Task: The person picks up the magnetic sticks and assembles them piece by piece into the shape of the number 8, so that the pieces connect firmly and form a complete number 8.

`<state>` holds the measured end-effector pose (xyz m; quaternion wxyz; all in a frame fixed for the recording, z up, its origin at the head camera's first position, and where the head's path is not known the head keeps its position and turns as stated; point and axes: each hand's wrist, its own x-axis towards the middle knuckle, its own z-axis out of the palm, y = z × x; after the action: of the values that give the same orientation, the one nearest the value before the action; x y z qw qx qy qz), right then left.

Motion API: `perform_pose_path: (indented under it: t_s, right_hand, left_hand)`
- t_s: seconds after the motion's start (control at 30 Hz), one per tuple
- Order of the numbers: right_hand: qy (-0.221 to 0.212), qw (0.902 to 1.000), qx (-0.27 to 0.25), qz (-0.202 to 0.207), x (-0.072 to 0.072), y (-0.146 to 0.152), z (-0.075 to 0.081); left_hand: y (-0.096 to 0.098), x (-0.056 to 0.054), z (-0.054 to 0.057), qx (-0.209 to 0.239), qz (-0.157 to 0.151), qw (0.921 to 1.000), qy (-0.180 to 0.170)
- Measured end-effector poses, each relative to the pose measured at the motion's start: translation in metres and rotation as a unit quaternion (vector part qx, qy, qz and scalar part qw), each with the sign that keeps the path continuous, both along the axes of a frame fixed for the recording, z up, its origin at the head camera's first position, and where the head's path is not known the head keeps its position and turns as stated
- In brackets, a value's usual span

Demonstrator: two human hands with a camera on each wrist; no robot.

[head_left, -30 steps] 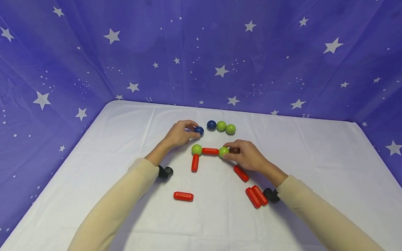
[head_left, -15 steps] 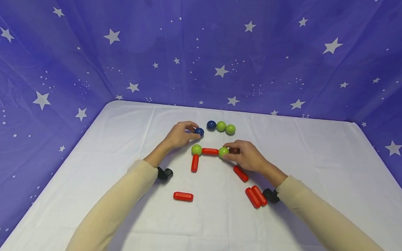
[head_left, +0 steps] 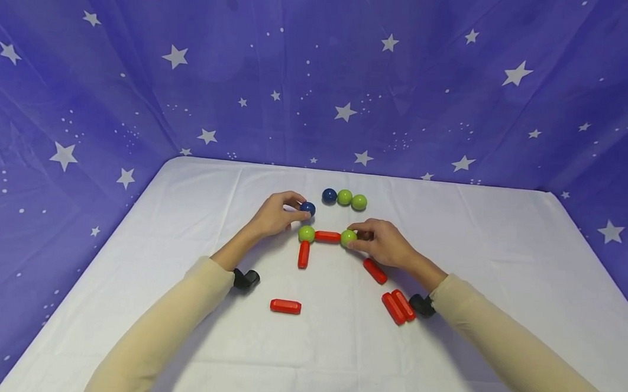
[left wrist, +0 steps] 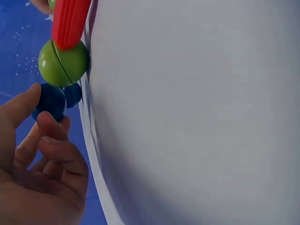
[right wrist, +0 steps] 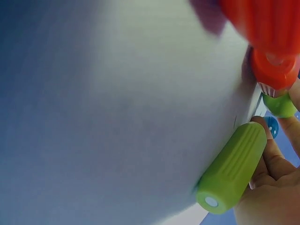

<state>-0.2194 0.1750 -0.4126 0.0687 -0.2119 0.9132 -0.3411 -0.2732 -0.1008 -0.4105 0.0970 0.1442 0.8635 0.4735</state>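
My left hand (head_left: 274, 213) pinches a dark blue ball (head_left: 307, 208) between thumb and fingertips, just behind a green ball (head_left: 306, 234). That green ball joins two red rods, one (head_left: 327, 237) running right and one (head_left: 303, 254) running toward the front. At the right end of the first rod, my right hand (head_left: 383, 243) holds a second green ball (head_left: 348, 238) in its fingers. The left wrist view shows the blue ball (left wrist: 50, 101) between my fingers, close to the green ball. Beside my right palm lies a green rod (right wrist: 232, 168), hidden in the head view.
A blue ball (head_left: 329, 195) and two green balls (head_left: 351, 200) sit in a row at the back. Loose red rods lie about: one (head_left: 375, 271) by the right hand, a pair (head_left: 398, 307) near the right wrist camera (head_left: 422, 306), one (head_left: 285, 306) at the front left.
My left hand has drawn back slightly to the left and toward the front, carrying the blue ball. The right hand and the joined rods keep their place.
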Motion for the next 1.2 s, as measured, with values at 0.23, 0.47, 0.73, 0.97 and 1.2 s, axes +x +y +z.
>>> perform_pose_path:
  t_s: [0.23,0.47,0.73,0.97,1.2]
  right_hand:
    - [-0.003,1.0,0.0,-0.003,0.0,0.0,-0.001]
    - [-0.005,1.0,0.004,-0.004,0.0,0.0,0.0]
    - [-0.003,1.0,0.002,0.0,0.001,0.0,0.001]
    - [0.002,1.0,0.008,-0.003,0.0,-0.001,0.0]
    - [-0.001,0.9999,0.008,-0.009,0.001,0.0,-0.001]
  left_hand:
    - [-0.008,0.022,0.006,0.02,-0.016,0.9997,-0.003]
    - [-0.01,0.051,0.019,0.045,-0.048,0.997,-0.04]
    - [-0.015,0.078,0.021,0.049,-0.083,0.9929,-0.069]
    - [-0.025,0.09,0.012,0.032,-0.125,0.9887,-0.075]
    - [-0.029,0.093,0.005,0.006,-0.17,0.9829,-0.071]
